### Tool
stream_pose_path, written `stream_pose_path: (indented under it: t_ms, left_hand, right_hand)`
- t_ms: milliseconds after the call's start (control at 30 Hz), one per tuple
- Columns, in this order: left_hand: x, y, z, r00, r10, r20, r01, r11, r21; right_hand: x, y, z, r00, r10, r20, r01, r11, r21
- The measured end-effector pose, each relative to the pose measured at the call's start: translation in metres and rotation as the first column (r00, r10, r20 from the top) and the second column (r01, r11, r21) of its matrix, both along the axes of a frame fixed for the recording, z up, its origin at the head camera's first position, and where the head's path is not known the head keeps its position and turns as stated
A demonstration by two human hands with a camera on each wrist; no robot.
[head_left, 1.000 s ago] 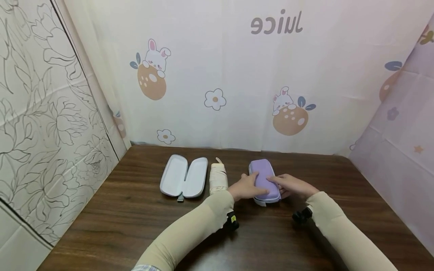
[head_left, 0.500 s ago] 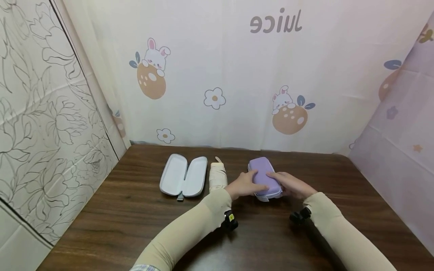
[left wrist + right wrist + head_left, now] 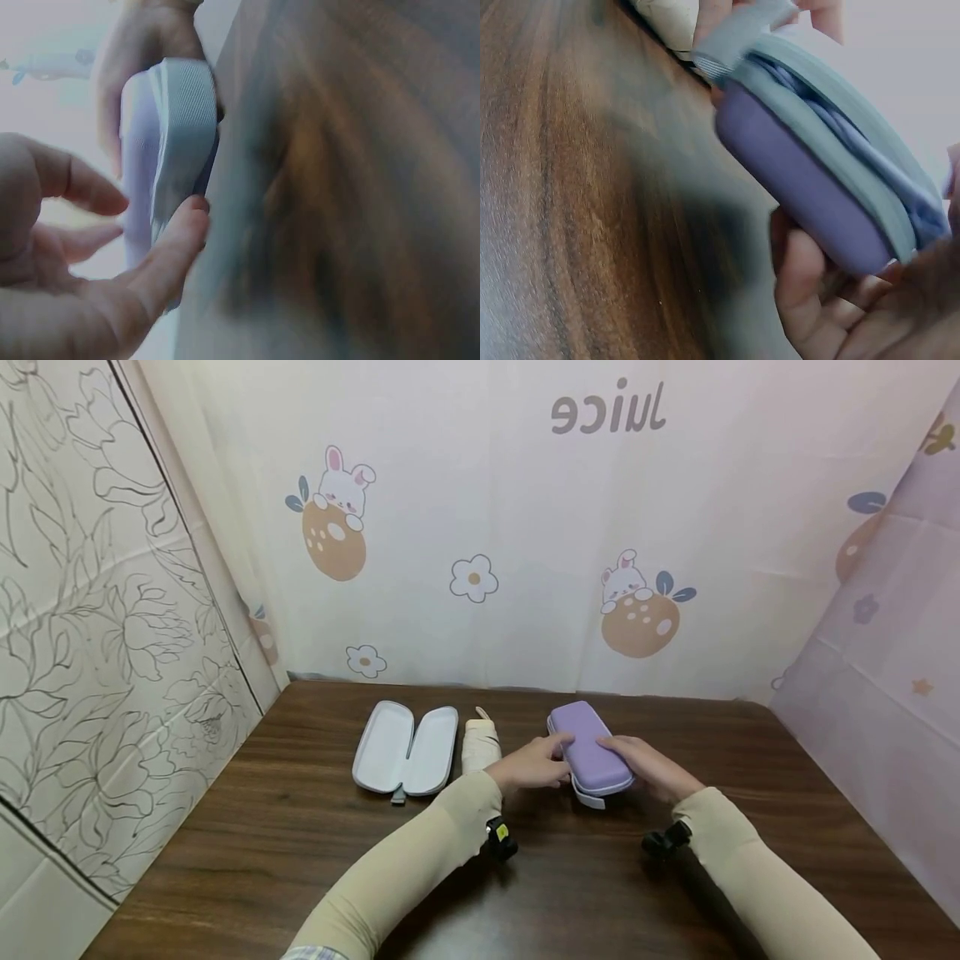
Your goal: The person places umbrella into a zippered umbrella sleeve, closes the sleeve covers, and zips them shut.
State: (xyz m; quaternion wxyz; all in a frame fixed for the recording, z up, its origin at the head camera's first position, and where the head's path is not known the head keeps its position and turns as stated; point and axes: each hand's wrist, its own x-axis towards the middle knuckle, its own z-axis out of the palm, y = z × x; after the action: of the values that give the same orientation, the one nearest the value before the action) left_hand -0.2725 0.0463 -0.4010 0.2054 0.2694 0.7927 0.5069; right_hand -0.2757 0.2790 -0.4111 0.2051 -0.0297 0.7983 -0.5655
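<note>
A purple zippered hard case is held tilted, its near end raised off the table. My right hand grips its right side, thumb on top and curled fingers underneath in the right wrist view. At its left edge, my left hand has fingers on either side of the rim, close to a grey strap. Bluish-purple material shows between the grey zip bands; whether the zip is undone I cannot tell. Left of my left hand lies a beige folded umbrella with a wrist loop, partly hidden by the sleeve.
A white case lies spread open at the left, its two halves hinged and a grey tab at its near end. All this is on a dark wooden table, with printed curtains behind and at the sides.
The near end of the purple case has risen and swung slightly right. My left hand has drawn back from its top to its left edge, while my right hand keeps its grip.
</note>
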Motion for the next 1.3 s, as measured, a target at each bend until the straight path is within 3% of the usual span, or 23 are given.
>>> stream_pose_path:
  t_ms: [133,300,400,567,733,933,1000,1133,1233,1300]
  left_hand:
    - [-0.008,-0.012,0.009,0.980,-0.124,-0.156,0.101,0.984,-0.148]
    - [-0.013,-0.024,0.017,0.925,-0.164,-0.343,0.065,0.958,-0.281]
    - [-0.014,-0.032,0.021,0.851,-0.159,-0.500,-0.033,0.935,-0.354]
    - [-0.017,-0.045,0.025,0.691,-0.195,-0.696,-0.171,0.891,-0.419]
    - [-0.023,-0.052,0.025,0.547,-0.243,-0.801,-0.174,0.903,-0.392]
    - [-0.026,-0.051,0.023,0.410,-0.265,-0.873,-0.130,0.930,-0.344]
    - [-0.026,-0.050,0.022,0.373,-0.254,-0.892,-0.114,0.942,-0.316]
    - [-0.026,-0.049,0.022,0.317,-0.220,-0.923,-0.087,0.962,-0.260]
    - [-0.026,-0.049,0.022,0.296,-0.189,-0.936,-0.061,0.974,-0.216]
    - [-0.025,-0.049,0.022,0.290,-0.167,-0.942,-0.042,0.982,-0.186]
  right_hand:
    - [-0.001,-0.001,0.004,0.998,-0.054,0.017,0.054,0.998,0.021]
    - [-0.001,-0.001,0.009,0.998,-0.062,0.012,0.062,0.998,0.010]
    - [-0.002,-0.002,0.012,0.998,-0.064,0.023,0.064,0.998,-0.007]
    - [-0.003,-0.001,0.017,0.997,-0.054,0.062,0.058,0.997,-0.055]
    - [-0.002,-0.002,0.023,0.996,-0.033,0.087,0.038,0.998,-0.055]
    - [0.002,-0.008,0.032,0.993,-0.012,0.114,0.021,0.997,-0.080]
    - [0.003,-0.011,0.034,0.994,0.002,0.111,0.008,0.996,-0.087]
    - [0.006,-0.014,0.039,0.997,0.033,0.076,-0.028,0.997,-0.067]
    - [0.007,-0.016,0.043,0.998,0.036,0.056,-0.034,0.999,-0.043]
    - [0.007,-0.017,0.045,0.998,0.039,0.048,-0.037,0.999,-0.034]
